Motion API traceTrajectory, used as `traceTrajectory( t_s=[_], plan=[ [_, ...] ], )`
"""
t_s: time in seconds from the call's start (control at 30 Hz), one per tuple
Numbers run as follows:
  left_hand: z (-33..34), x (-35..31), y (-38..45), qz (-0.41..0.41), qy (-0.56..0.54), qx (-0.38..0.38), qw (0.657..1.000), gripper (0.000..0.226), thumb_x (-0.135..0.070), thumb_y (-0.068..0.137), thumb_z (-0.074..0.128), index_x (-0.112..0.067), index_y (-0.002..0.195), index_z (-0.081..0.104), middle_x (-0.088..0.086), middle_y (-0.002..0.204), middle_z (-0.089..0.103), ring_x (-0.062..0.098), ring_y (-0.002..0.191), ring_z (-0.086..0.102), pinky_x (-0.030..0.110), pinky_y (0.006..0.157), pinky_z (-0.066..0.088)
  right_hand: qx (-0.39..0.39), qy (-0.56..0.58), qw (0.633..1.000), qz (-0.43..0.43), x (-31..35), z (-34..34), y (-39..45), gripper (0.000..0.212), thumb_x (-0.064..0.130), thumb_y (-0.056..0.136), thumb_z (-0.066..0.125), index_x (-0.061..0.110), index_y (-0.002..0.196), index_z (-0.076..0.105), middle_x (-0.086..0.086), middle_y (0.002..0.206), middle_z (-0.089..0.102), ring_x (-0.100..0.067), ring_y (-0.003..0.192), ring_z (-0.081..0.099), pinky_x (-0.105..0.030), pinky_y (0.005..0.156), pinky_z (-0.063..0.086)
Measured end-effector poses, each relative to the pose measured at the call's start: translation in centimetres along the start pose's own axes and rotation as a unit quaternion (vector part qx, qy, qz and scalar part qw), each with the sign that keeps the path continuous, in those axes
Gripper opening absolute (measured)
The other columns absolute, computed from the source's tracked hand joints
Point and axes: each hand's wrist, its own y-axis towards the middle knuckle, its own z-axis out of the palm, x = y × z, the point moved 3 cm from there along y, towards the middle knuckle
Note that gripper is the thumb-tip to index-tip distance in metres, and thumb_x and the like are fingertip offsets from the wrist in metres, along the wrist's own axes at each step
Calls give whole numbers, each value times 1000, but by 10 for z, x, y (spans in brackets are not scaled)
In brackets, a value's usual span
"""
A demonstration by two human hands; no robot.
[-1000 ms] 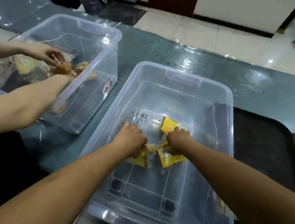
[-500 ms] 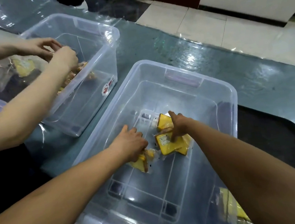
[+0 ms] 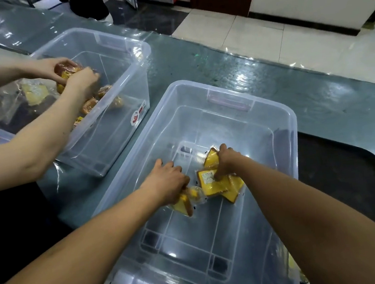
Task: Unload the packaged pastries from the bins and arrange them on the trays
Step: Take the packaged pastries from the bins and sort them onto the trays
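Note:
Both my hands reach into a clear plastic bin (image 3: 245, 105) in front of me. My left hand (image 3: 167, 182) grips a yellow wrapped cake slice (image 3: 184, 204) near the bin's middle. My right hand (image 3: 228, 161) pinches a bunch of yellow wrapped slices (image 3: 213, 184), one with a white label facing up. A dark tray (image 3: 342, 177) lies to the right of the bin. A further yellow packet (image 3: 294, 265) shows through the bin's right wall.
A second clear bin (image 3: 122, 46) stands at the upper left, where another person's hands (image 3: 79, 77) hold brown wrapped buns (image 3: 68, 70). More buns (image 3: 90, 105) lie in it. Wrapped pastries (image 3: 34, 94) sit at the far left. The grey counter (image 3: 219, 67) is covered in plastic film.
My right hand has gathered the yellow slices together and lifted them a little. My left hand keeps its hold on its slice. The other person's hands rose with buns.

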Motion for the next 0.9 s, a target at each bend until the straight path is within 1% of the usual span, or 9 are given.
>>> traceTrajectory(
  t_s=[0.1,0.17,0.3,0.37,0.47,0.57,0.63,0.8,0.9],
  plan=[
    [-2,-2,-1,-1,0,-7,1000,36,-43,94,63,-28,125,58,3,122,56,27,117,50,48,98,36,-21,57,998,3,0,-3,-6,96,31,66,94,17,138,32,-13,134,51,-37,120,54,-48,96,55],
    [-5,-4,-2,0,-3,-11,1000,34,-41,94,63,-28,125,58,3,122,56,27,118,50,48,98,36,-44,80,996,3,2,-7,-12,89,27,68,92,17,135,33,-13,128,53,-37,117,55,-44,93,55],
    [-12,-6,-5,-3,-14,-34,999,31,-38,92,66,-28,121,60,2,118,57,25,116,50,48,98,39,-117,92,989,-25,7,-16,-26,72,16,72,85,15,127,38,-13,120,53,-37,113,55,-37,78,44],
    [-17,-5,-6,-11,-19,-47,999,30,-36,92,66,-28,120,60,1,117,57,25,115,51,48,98,41,-159,89,982,-45,8,-26,-36,66,10,75,80,13,126,39,-15,121,52,-39,114,52,-36,79,42],
    [-26,-2,-9,-32,-22,-75,996,28,-33,92,64,-28,119,60,3,120,57,28,116,50,47,95,40,-238,81,965,-80,11,-50,-57,57,1,77,70,11,124,40,-19,122,51,-42,114,50,-40,85,44],
    [-37,-2,-14,-55,-50,-108,991,29,-33,93,60,-28,121,57,3,122,54,29,119,48,44,92,38,-311,115,938,-98,7,-80,-83,54,-3,75,67,12,120,41,-18,119,51,-42,109,50,-39,78,41],
    [-48,-3,-19,-66,-70,-137,986,31,-39,93,59,-28,122,55,4,123,54,30,118,48,44,92,38,-362,156,913,-101,1,-101,-105,53,-1,75,68,15,117,42,-14,117,50,-38,106,51,-38,76,40],
    [-92,-10,-35,-71,-98,-229,966,40,-46,91,62,-24,123,53,5,123,54,31,117,48,45,92,39,-462,249,846,-94,-18,-147,-166,58,4,70,74,24,113,41,-5,113,52,-29,103,54,-45,83,51],
    [-120,-20,-43,-62,-96,-289,950,38,-46,89,62,-21,117,53,6,120,57,33,114,49,45,91,39,-509,277,811,-78,-37,-160,-200,61,4,72,77,25,117,41,-1,113,48,-23,103,53,-37,80,48]
  ],
)
